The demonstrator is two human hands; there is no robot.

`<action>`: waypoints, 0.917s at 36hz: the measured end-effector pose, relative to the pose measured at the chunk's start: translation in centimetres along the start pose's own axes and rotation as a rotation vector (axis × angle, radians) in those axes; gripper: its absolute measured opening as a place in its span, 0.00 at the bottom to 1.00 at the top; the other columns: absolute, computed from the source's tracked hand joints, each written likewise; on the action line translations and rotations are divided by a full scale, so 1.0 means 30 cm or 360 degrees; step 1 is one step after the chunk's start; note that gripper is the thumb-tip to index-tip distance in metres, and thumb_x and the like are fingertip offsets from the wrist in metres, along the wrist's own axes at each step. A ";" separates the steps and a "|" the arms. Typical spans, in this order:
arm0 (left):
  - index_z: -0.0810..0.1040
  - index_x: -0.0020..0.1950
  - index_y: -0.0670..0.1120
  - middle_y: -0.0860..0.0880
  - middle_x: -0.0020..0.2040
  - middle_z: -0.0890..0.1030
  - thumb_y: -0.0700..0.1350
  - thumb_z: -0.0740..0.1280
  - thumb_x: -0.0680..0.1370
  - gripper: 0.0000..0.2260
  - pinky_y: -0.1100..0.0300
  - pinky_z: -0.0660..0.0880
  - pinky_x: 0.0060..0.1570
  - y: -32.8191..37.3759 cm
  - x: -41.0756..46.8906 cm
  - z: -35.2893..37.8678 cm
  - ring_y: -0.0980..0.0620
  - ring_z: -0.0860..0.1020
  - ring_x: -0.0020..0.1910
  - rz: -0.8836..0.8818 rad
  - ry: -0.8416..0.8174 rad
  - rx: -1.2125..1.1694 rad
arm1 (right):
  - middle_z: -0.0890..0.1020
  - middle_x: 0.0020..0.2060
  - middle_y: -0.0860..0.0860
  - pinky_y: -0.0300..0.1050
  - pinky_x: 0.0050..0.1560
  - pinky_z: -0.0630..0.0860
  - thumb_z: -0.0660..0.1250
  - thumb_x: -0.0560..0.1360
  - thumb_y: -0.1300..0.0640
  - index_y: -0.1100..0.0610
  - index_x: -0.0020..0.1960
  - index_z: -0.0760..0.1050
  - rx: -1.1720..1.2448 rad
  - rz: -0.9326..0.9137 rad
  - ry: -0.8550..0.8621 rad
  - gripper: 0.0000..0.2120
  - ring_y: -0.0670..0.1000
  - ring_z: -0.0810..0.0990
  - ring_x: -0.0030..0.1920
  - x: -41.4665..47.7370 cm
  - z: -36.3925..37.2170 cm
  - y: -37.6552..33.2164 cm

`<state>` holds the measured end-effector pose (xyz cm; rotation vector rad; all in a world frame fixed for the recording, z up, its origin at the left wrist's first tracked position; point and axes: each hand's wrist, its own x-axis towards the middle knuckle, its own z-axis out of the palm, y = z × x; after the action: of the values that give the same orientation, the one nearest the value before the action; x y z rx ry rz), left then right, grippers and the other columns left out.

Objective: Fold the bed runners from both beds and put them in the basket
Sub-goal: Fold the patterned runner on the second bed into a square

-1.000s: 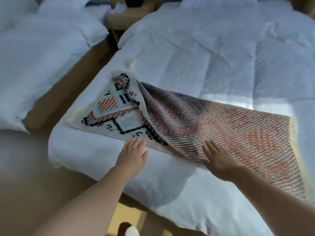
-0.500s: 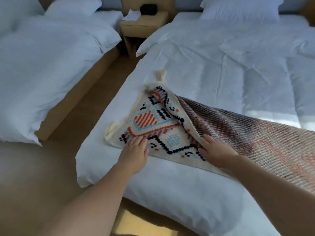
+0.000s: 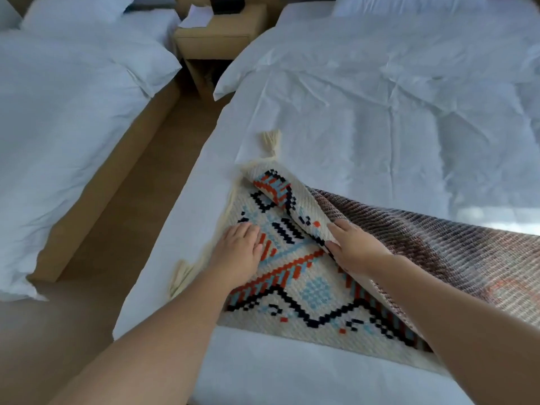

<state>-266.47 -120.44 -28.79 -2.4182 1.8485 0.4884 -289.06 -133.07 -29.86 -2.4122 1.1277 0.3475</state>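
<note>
Obs.: the cream woven bed runner with black, orange and pale-blue block pattern and cream tassels (image 3: 315, 290) lies across the foot end of the nearer bed with the white duvet (image 3: 380, 112). Its long axis runs crosswise, from the bed's left side edge off toward the right side and out of view.

Fold state: an upper layer, brownish reverse face up, is doubled back over the patterned layer. Its leading edge curls up just short of the tasselled left end.

Hands: both are on the runner, directly ahead of the person.
- The left hand (image 3: 239, 252) lies flat, fingers straight, pressing the lower layer near the bed's left edge. It is the nearer hand to the free end.
- The right hand (image 3: 358, 248) rests at the raised edge of the upper layer. Whether the thumb hooks underneath cannot be told.

Judgement: the next move turns on bringing that raised edge leftward along the long axis until it meets the tasselled end. The left hand would anchor the lower layer meanwhile.

No basket is in view.
</note>
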 end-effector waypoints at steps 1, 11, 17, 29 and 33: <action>0.57 0.76 0.46 0.48 0.77 0.58 0.50 0.49 0.83 0.22 0.54 0.49 0.75 -0.007 0.024 -0.004 0.49 0.54 0.75 0.0005 0.0006 -0.0015 | 0.60 0.74 0.54 0.51 0.67 0.67 0.53 0.82 0.48 0.56 0.75 0.58 0.0007 0.0006 0.0002 0.24 0.57 0.65 0.70 0.033 -0.012 -0.002; 0.60 0.76 0.45 0.47 0.75 0.61 0.47 0.51 0.83 0.21 0.54 0.49 0.74 -0.186 0.208 0.023 0.49 0.57 0.74 0.0253 0.0038 -0.0009 | 0.61 0.73 0.55 0.50 0.62 0.71 0.54 0.82 0.52 0.55 0.75 0.58 0.0172 0.0112 0.0014 0.23 0.57 0.72 0.64 0.323 -0.027 -0.100; 0.61 0.75 0.46 0.47 0.75 0.62 0.47 0.52 0.83 0.20 0.53 0.50 0.74 -0.292 0.369 0.054 0.48 0.58 0.73 0.0500 0.0051 0.0080 | 0.69 0.64 0.56 0.53 0.59 0.73 0.57 0.79 0.53 0.56 0.69 0.64 0.0344 0.0399 0.0214 0.19 0.59 0.72 0.60 0.468 0.016 -0.143; 0.55 0.77 0.46 0.47 0.77 0.58 0.39 0.56 0.81 0.25 0.54 0.47 0.74 -0.357 0.607 -0.018 0.48 0.54 0.75 0.0821 0.0141 0.0144 | 0.80 0.43 0.50 0.45 0.39 0.72 0.59 0.77 0.61 0.57 0.48 0.77 0.0569 0.0709 0.0588 0.08 0.54 0.76 0.41 0.553 0.100 -0.257; 0.42 0.78 0.52 0.48 0.79 0.43 0.29 0.57 0.74 0.39 0.52 0.37 0.74 -0.302 0.687 -0.035 0.49 0.42 0.77 0.0933 0.0006 0.0247 | 0.74 0.42 0.54 0.51 0.42 0.73 0.59 0.77 0.65 0.59 0.48 0.78 0.0437 0.0490 0.0536 0.09 0.58 0.74 0.43 0.528 0.149 -0.288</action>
<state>-252.88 -137.33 -34.93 -1.7557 2.4817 0.3446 -272.51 -136.39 -37.63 -2.1028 1.5863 -0.1230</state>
